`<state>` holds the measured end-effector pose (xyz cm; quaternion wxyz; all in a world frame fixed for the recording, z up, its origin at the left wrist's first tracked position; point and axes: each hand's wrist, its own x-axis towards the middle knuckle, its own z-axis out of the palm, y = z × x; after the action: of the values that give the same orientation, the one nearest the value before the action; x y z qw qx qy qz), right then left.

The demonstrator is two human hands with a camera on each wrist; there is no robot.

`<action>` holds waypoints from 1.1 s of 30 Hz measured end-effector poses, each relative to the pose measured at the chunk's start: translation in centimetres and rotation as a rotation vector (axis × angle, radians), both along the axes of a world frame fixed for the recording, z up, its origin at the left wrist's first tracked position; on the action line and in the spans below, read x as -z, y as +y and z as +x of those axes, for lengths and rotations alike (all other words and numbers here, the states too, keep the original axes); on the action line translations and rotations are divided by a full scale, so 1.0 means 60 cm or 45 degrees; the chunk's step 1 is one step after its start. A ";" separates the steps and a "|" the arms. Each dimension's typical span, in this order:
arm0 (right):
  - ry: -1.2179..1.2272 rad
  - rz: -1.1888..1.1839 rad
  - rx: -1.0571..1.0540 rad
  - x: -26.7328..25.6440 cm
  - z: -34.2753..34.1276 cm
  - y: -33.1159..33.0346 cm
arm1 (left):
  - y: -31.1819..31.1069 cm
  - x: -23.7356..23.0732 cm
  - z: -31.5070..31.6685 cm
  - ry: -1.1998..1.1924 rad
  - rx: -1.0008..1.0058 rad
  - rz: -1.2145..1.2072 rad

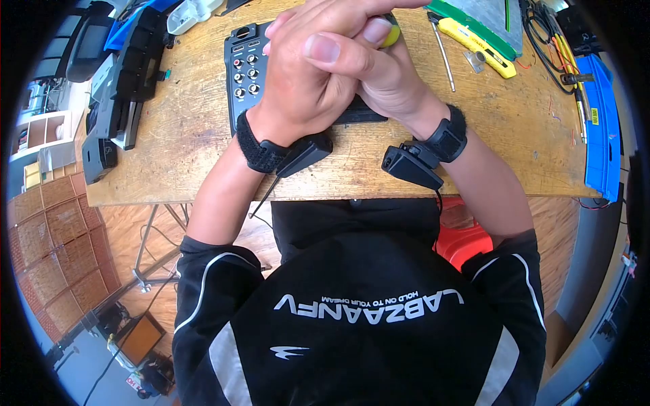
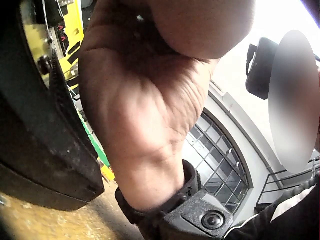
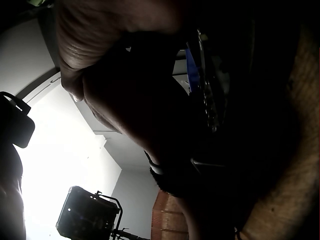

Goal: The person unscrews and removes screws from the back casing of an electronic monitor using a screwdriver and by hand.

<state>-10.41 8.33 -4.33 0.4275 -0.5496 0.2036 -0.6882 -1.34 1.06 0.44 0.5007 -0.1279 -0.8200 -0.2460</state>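
Both hands are clasped together over the table at the top of the head view. My left hand (image 1: 298, 84) has its back and wrist turned up, with fingertips of the other hand showing along its outer edge. My right hand (image 1: 389, 78) lays its thumb across the left one. A small yellow-green thing (image 1: 391, 36) peeks out beside a thumb tip; I cannot tell whether it is held. Underneath is a flat dark device (image 1: 238, 111) with rows of round metal connectors, partly covered by the hands. The left wrist view shows the right palm and wrist close up; the right wrist view is very dark.
Right of the hands lie a slim metal rod (image 1: 443, 54), a yellow utility knife (image 1: 477, 46) and a green-edged clear case (image 1: 501, 17). A blue bin (image 1: 601, 128) and cables (image 1: 542, 27) line the right edge. Black equipment (image 1: 139, 61) stands at the left.
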 end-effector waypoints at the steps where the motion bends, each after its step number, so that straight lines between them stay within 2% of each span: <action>1: -0.020 0.014 0.007 -0.002 0.003 0.002 | -0.004 0.004 -0.006 0.093 0.051 -0.018; 4: -0.079 0.057 0.028 -0.009 0.010 0.009 | 0.008 -0.009 0.015 -0.076 -0.040 0.014; 7: -0.137 0.100 0.048 -0.016 0.018 0.014 | -0.001 0.004 -0.001 0.054 0.046 0.017; 10: -0.194 0.141 0.064 -0.023 0.026 0.019 | 0.011 -0.001 0.007 0.011 0.074 0.122; 19: -0.180 0.133 0.081 -0.027 0.037 0.016 | 0.009 0.008 0.008 -0.072 0.021 0.122; 22: -0.172 0.131 0.086 -0.029 0.039 0.018 | 0.015 0.012 0.001 0.015 0.072 0.191; 25: -0.166 0.129 0.090 -0.029 0.033 0.026 | 0.009 0.010 0.005 -0.006 0.038 0.116; 33: -0.153 0.126 0.108 -0.028 0.029 0.030 | 0.012 0.015 0.003 0.016 0.078 0.174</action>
<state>-8.66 10.12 -2.64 0.4360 -0.4763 0.2345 -0.7266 -1.19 1.77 -0.45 0.5057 -0.1201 -0.7937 -0.3160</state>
